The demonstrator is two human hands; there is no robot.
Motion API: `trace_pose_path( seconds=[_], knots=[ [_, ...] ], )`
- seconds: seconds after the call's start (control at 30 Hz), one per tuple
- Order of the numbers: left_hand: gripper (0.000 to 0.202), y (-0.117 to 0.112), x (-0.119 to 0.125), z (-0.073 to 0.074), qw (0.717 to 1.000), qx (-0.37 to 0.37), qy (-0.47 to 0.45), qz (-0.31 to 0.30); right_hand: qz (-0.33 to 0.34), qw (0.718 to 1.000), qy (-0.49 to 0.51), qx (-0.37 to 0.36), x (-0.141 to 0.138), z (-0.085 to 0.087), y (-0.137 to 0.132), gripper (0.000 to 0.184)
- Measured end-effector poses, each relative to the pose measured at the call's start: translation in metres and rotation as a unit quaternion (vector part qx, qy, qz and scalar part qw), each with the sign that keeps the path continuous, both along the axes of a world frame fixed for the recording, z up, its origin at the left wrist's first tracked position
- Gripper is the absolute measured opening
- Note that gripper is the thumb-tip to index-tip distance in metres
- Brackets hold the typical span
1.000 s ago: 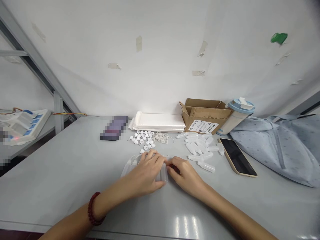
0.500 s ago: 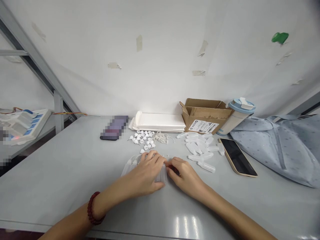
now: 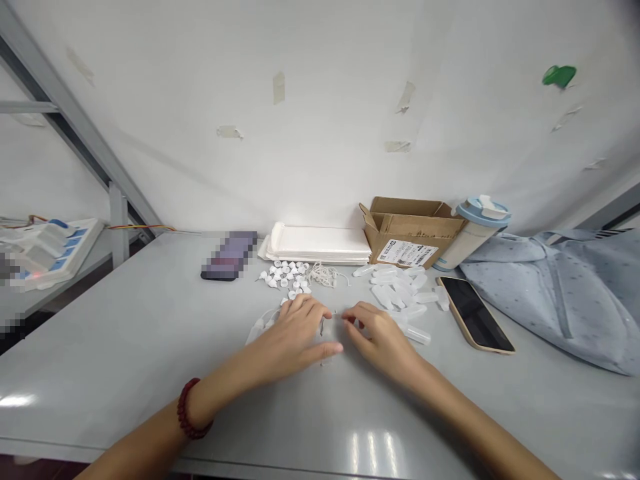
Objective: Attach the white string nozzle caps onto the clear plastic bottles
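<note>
My left hand is spread palm down above a row of clear plastic bottles, its thumb stretched apart from the fingers. Most of the row is hidden beneath it; white cords show at the far end. To its right, my right hand has its fingers curled, index and thumb tips close together. Whatever is between them is too small to make out. A tiny pale piece is just beside those fingertips. Behind the hands are white caps and a tangle of white cord.
Loose clear tubes are heaped at right, near a phone. Along the wall stand white flat packs, a cardboard box and a tumbler. A blue cloth bag fills the right; another phone lies left.
My hands have drawn slightly apart. The left thumb has moved right and stretched out, and the right hand has shifted a little right and away from the left fingertips.
</note>
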State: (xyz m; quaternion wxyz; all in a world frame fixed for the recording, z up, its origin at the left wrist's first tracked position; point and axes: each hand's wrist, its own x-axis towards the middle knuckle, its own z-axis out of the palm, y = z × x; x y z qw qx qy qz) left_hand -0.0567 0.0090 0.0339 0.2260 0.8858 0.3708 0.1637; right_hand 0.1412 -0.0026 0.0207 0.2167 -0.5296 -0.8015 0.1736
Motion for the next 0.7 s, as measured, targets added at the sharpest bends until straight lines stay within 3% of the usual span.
trace_pose_path(
  seconds=[0.2,0.33,0.7],
  knots=[
    [0.028,0.016,0.002,-0.008,0.995,0.075,0.004,0.059,-0.087,0.979,-0.183,0.037,0.024,0.014,0.013,0.027],
    [0.032,0.024,0.001,-0.015,0.988,0.126,0.027,0.082,-0.098,0.957,-0.271,0.028,0.032,0.019,0.014,0.031],
    [0.048,0.034,0.015,-0.011,0.968,0.187,0.159,0.040,-0.095,0.923,-0.366,-0.064,0.025,0.029,0.012,0.028]
  ],
)
